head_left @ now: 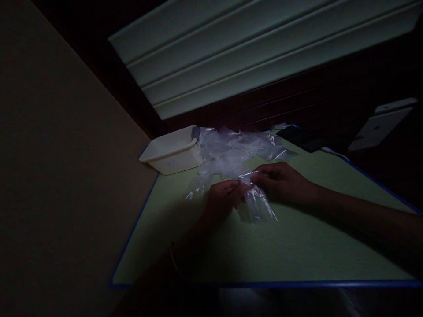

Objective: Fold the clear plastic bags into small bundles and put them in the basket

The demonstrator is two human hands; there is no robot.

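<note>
Between my two hands is a clear plastic bag [257, 204], its top edge pinched and its lower part hanging down toward the table. My left hand [224, 198] grips the bag's upper left side, fingers closed. On the upper right, my right hand [279, 180] pinches the same bag between thumb and fingers. Just beyond the hands lies a loose pile of clear plastic bags [228, 149]. One more clear bag [196, 187] lies flat to the left of the pile. The dim light hides whether the held bag contains anything.
A white plastic bin [175, 152] stands at the table's back left corner. A dark flat object [300, 138] lies at the back right. The pale green table [297, 251] has a blue edge. A wall [66, 176] rises close on the left.
</note>
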